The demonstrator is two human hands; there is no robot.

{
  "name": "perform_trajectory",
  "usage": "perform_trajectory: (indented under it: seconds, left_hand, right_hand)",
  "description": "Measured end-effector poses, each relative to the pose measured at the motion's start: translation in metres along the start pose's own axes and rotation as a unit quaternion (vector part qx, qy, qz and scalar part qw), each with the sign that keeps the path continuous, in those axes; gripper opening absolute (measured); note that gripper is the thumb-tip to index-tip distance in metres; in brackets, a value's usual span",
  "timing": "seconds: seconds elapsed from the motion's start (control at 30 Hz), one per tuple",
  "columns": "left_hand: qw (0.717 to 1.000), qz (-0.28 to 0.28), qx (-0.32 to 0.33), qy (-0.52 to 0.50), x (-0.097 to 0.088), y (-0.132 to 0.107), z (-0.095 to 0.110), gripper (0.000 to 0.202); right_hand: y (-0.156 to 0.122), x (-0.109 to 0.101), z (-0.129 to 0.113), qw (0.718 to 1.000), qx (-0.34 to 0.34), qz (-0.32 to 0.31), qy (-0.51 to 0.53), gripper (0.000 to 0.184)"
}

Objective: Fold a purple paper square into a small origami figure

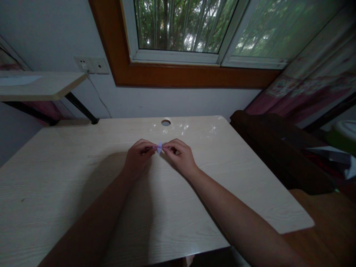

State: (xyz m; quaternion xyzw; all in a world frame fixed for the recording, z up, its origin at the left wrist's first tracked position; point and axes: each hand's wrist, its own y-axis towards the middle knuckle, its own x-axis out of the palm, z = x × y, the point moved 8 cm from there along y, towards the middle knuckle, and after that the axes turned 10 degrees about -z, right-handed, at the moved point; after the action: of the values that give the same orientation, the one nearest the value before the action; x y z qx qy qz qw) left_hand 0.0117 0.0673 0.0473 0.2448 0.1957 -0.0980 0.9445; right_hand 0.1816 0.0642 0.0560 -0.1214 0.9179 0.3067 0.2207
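Note:
Between my two hands is a small piece of folded lilac paper [159,148], with a pointed diamond shape showing in the gap between the fingertips. My left hand [140,154] pinches its left end between thumb and fingers. On the other side, my right hand [179,152] pinches the right end the same way. Both hands are just above the pale wooden desk [178,200], near its middle. The fingers cover the ends of the paper, so its full shape is hidden.
A round cable hole [166,122] is at the desk's back edge. A raised shelf [41,85] on black legs stands at the left. Beyond the desk's right edge is dark wooden furniture [267,148]. A window [183,29] is in the wall ahead.

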Motion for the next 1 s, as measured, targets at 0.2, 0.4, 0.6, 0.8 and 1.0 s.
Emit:
perform_trajectory:
  seconds: [0.2,0.4,0.6,0.8,1.0]
  left_hand:
    - [1.000,-0.011,0.008,-0.021,0.001,0.001,-0.002,0.013]
    - [0.999,-0.025,-0.003,-0.032,0.003,0.003,-0.007,0.013]
    - [1.000,-0.019,-0.009,-0.023,0.004,0.003,-0.010,0.014]
    - [0.999,-0.021,-0.002,0.030,0.004,0.002,-0.001,0.013]
    - [0.995,-0.031,0.023,0.091,0.007,0.000,0.006,0.013]
  right_hand:
    - [0.000,0.004,0.002,0.999,0.007,-0.021,0.028,0.010]
    - [0.001,0.002,0.001,1.000,0.005,-0.022,0.020,0.009]
    - [0.000,0.004,-0.003,0.999,-0.017,-0.028,-0.022,0.009]
    - [-0.001,0.006,-0.007,0.994,-0.021,-0.046,-0.101,0.011]
    - [-0.003,0.008,-0.008,0.987,-0.031,-0.048,-0.147,0.012]
